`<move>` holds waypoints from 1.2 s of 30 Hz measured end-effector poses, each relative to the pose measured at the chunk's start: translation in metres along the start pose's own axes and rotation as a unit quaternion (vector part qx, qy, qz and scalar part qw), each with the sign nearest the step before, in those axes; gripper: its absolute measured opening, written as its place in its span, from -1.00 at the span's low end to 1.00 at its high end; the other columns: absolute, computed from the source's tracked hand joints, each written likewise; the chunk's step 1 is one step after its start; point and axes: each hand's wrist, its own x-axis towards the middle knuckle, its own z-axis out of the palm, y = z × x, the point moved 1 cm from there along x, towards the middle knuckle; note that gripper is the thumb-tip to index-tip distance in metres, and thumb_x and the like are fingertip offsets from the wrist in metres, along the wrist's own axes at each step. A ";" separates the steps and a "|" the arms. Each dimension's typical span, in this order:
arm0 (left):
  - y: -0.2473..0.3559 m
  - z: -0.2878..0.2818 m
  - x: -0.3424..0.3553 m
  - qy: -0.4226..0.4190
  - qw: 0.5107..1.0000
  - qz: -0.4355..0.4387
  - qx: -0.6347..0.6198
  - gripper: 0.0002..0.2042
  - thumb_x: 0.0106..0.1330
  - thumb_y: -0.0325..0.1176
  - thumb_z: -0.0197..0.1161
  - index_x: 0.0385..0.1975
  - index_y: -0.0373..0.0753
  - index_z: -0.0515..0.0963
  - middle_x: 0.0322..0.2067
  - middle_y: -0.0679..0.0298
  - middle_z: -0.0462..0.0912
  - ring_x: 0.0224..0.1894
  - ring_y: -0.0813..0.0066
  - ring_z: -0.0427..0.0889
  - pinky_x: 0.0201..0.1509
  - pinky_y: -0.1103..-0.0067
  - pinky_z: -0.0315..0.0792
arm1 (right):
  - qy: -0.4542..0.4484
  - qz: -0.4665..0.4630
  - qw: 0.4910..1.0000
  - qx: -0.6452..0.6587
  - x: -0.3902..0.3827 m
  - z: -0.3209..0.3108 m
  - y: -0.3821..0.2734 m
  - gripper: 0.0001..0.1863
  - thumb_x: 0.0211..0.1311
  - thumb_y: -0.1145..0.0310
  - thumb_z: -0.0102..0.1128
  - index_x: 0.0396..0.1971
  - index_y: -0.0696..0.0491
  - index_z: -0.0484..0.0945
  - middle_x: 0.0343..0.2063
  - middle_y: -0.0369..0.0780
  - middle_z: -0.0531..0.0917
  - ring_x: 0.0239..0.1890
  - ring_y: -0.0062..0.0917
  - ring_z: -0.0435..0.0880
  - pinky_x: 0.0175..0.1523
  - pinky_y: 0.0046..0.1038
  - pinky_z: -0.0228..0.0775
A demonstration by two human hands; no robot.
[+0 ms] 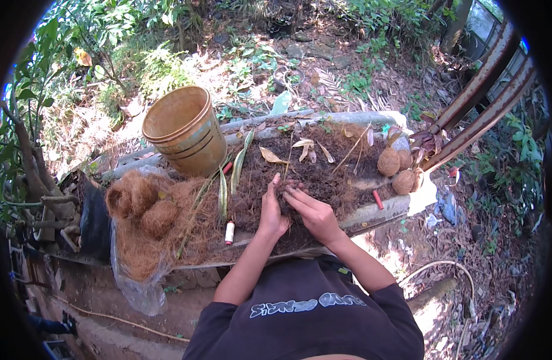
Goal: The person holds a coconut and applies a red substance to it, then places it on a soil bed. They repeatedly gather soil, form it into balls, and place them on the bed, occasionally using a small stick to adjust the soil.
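Observation:
Both hands come together at the near side of a heap of dark, fibrous soil [324, 162] on a raised slab. My left hand [273, 213] is cupped, its thumb pointing away from me. Facing it, my right hand [315, 213] has its fingers curved inward. Between the palms is a clump of dark soil [284, 187], mostly hidden by the fingers. A thin stem [287, 169] rises from between the hands. Left of them lie long green-and-yellow striped leaves [222, 195]. A spool of white thread [229, 233] stands near the slab's front edge.
A tan bucket [198, 147] stands at the back left. Coconut fibre [138, 240] and fibre balls [160, 217] lie on plastic sheeting [141, 294]. More round fibre balls [389, 162] sit at right, near a red cylinder [378, 200]. Rusty metal beams [474, 120] slant beyond.

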 end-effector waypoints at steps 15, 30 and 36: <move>0.004 0.010 0.003 0.003 0.999 0.001 0.035 -0.79 0.31 -0.20 0.08 -0.25 -0.21 0.47 -0.35 0.28 0.55 -0.25 0.50 0.55 -0.18 0.55 0.48 | 0.081 -0.009 0.997 -0.017 0.009 -0.011 0.010 -0.70 -0.11 0.54 0.22 -0.27 0.01 0.64 -0.31 -0.30 0.66 -0.22 -0.37 0.61 -0.06 -0.32 0.42; -0.002 -0.001 0.001 0.025 0.999 -0.012 -0.021 -0.75 0.33 -0.19 0.06 -0.32 -0.27 0.50 -0.42 0.27 0.56 -0.35 0.50 0.57 -0.26 0.57 0.47 | 0.061 0.015 0.998 0.013 0.010 -0.007 0.000 -0.70 -0.11 0.57 0.21 -0.27 0.07 0.63 -0.30 -0.25 0.64 -0.27 -0.38 0.59 -0.16 -0.40 0.47; 0.001 0.001 -0.005 0.032 0.994 0.028 0.099 -0.83 0.27 -0.32 0.17 -0.36 -0.31 0.55 -0.44 0.30 0.56 -0.38 0.57 0.55 -0.30 0.64 0.46 | 0.018 0.125 0.990 0.068 0.005 -0.008 0.000 -0.74 -0.08 0.56 0.23 -0.29 0.04 0.64 -0.32 -0.21 0.61 -0.34 -0.36 0.58 -0.20 -0.40 0.46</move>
